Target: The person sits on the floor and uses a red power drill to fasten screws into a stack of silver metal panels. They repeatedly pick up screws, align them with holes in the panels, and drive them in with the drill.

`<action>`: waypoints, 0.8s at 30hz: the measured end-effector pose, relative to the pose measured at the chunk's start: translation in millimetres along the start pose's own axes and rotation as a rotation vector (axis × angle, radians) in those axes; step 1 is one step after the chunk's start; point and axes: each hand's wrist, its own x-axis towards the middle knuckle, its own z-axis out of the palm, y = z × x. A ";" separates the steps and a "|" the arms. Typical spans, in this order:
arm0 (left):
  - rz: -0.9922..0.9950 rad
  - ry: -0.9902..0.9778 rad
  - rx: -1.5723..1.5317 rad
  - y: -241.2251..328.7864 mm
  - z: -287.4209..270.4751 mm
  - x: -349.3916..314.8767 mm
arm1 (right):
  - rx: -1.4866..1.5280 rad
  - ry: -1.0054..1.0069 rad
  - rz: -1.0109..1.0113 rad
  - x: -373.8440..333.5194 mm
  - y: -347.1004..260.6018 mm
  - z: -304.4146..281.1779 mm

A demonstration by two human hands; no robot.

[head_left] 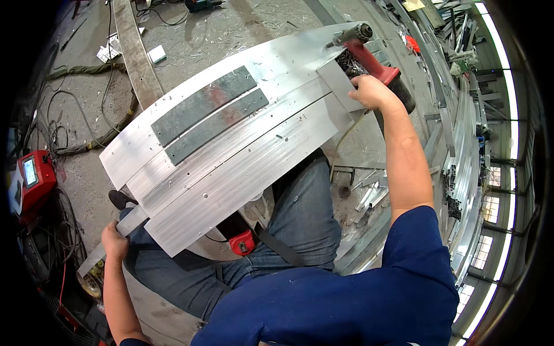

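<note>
My left hand (115,241) is closed around a flat silvery metal strip (131,221), whose upper end meets the left edge of the metal panels. Long brushed metal panels (242,190) lie across my lap, side by side, dotted with small loose bits. On them rest two dark grey strips (205,104), parallel to each other. My right hand (372,92) is at the far right end, its fingertips pinched beside a heap of small metal fasteners (350,62); what they hold, if anything, is hidden. Just beyond it lies a red and black cordless power tool (372,60).
A red tape measure (242,243) sits at my waist. To the left stands a red machine with a small screen (36,168), among cables (92,144). A long metal bar (135,55) lies on the littered floor. Metal profiles (459,167) are stacked at right.
</note>
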 end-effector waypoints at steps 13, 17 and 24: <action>-0.022 -0.029 -0.015 2.7 -4.7 0.9 | 0.121 0.425 0.129 -39.3 -4.7 10.5; 0.002 -0.009 0.018 0.2 -2.2 0.6 | 0.122 0.774 0.189 -39.6 -8.1 17.9; -0.023 -0.046 0.034 23.7 -16.3 0.7 | 0.956 0.782 -0.185 -31.7 -38.7 44.6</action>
